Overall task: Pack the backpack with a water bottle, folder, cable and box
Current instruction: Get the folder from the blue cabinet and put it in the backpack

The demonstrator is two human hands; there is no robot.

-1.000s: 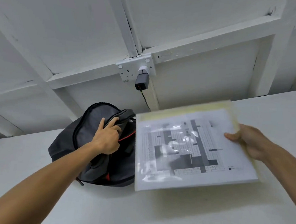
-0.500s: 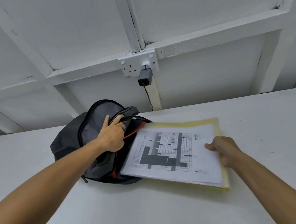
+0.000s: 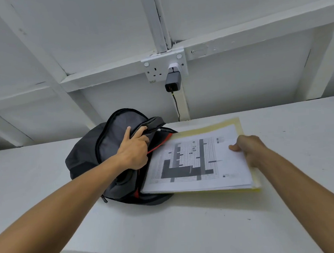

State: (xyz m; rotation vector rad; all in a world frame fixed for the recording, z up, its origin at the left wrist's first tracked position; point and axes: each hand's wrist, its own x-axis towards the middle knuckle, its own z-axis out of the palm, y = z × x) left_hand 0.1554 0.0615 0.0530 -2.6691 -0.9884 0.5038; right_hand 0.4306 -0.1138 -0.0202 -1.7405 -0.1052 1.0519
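Folder (image 3: 202, 159) now lies low, its near edge over the backpack (image 3: 104, 150) mouth on the surface (image 3: 188, 223), lowered from mid-air. Right hand (image 3: 249, 150) fingers pinch its far edge; left hand (image 3: 134, 150) grips the flap open, so sliding in looks next.

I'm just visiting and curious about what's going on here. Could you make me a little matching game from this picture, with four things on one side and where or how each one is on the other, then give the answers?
Things
1. left hand
2. right hand
3. charger
4. backpack

States
A. plugged into the wall socket
B. lying open on the white table
C. grips the backpack's top flap
D. holds the right edge of the folder

Pairs
1-C, 2-D, 3-A, 4-B

The folder is yellow with a printed sheet on top, and its left edge lies over the backpack's opening.
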